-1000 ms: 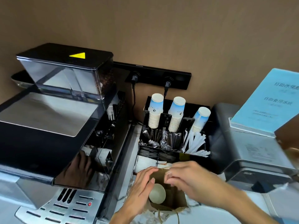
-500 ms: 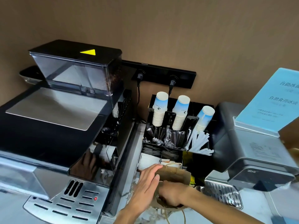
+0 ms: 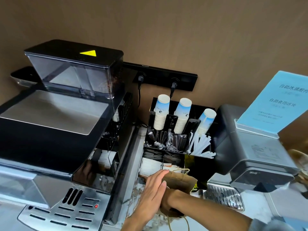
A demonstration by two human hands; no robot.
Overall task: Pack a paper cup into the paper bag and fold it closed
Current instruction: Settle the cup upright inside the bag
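A brown paper bag [image 3: 180, 180] with twine handles stands on the marble counter between the coffee machine and the black organiser. My left hand [image 3: 152, 192] lies flat against the bag's left side, fingers straight and together. My right hand [image 3: 170, 200] is closed low on the bag's front, partly hidden behind my left hand. The bag's top is bent over toward me. The paper cup inside the bag is hidden.
A big coffee machine [image 3: 55, 130] fills the left. Behind the bag, a black organiser [image 3: 180, 147] holds paper cup stacks [image 3: 160, 114], stirrers and straws. A grey dispenser [image 3: 253, 147] with a drip tray [image 3: 223, 195] and a blue sign [image 3: 280, 100] stands right.
A second ago the bag was open with the cup visible inside. Its top has since been folded down, my right hand has dropped onto the front, and my left hand presses the side.
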